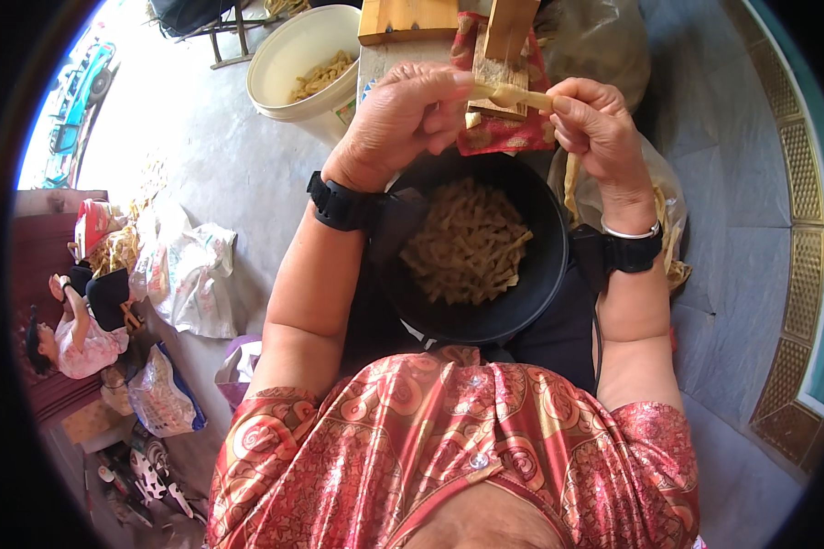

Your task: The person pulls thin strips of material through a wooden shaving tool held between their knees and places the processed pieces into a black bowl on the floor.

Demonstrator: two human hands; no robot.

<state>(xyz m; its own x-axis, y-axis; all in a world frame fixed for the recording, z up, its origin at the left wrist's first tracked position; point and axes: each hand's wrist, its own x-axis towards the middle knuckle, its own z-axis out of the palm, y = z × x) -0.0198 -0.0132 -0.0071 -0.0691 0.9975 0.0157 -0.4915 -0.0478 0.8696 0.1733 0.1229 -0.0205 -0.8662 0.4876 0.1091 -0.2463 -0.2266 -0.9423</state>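
Note:
A pale yellow, flat strip [527, 98] is stretched between my two hands, with a knot-like fold near its middle. My left hand [403, 112] pinches its left end between thumb and forefinger, the other fingers curled. At its right end, my right hand [597, 128] is closed on it in a pinch. Behind the strip stands a wooden block fixture [502, 66] on a red patterned cloth [492, 139]. Below my hands, a black basin [557, 252] between my legs holds many short, similar pale pieces [467, 240].
A white bucket [264, 78] with more pieces stands front left. At my right, a clear plastic bag [676, 188] contains long strips. Another person [81, 343] sits far left among plastic bags [197, 274]. A gold-coloured patterned border [804, 284] runs along the right.

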